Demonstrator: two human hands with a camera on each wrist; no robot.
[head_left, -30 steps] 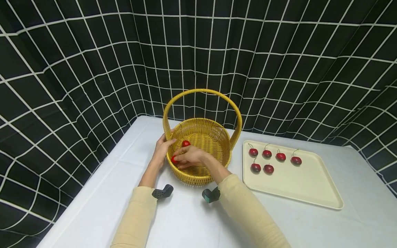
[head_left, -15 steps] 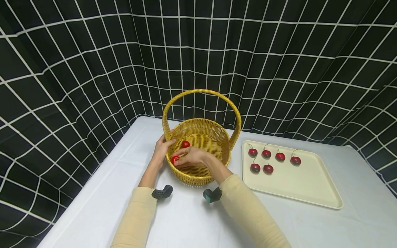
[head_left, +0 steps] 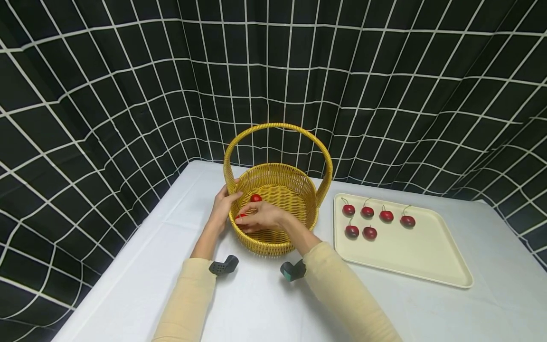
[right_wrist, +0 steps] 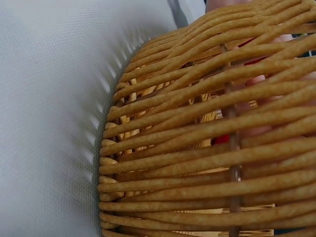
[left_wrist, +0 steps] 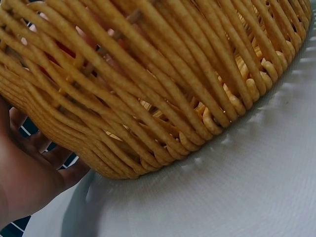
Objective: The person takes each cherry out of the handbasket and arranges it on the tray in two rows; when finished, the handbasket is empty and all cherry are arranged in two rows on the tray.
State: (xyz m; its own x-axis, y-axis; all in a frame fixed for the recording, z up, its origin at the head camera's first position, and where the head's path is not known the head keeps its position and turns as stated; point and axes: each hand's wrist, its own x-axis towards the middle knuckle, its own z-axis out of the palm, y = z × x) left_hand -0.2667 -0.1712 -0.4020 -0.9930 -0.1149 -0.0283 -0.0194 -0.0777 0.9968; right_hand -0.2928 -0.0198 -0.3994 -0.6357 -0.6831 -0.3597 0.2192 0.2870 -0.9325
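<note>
My left hand grips the left side of a yellow woven basket, thumb over the rim near the handle's foot. In the left wrist view, the fingers of that hand lie against the outside of the basket wall. My right hand reaches inside the basket and pinches a bright red round fruit near the left wall, partly hidden by the fingers. Behind these fingers, another red fruit lies on the basket floor. In the right wrist view, the weave largely hides the hand.
A cream tray stands right of the basket and bears several dark red cherries, most with visible stems. White cloth covers the table. A black curtain with a white grid hangs around its back and sides.
The pinched red fruit shifts and turns slightly under my right fingers, with less of it showing than half a second ago. My left hand and the basket stay in place.
</note>
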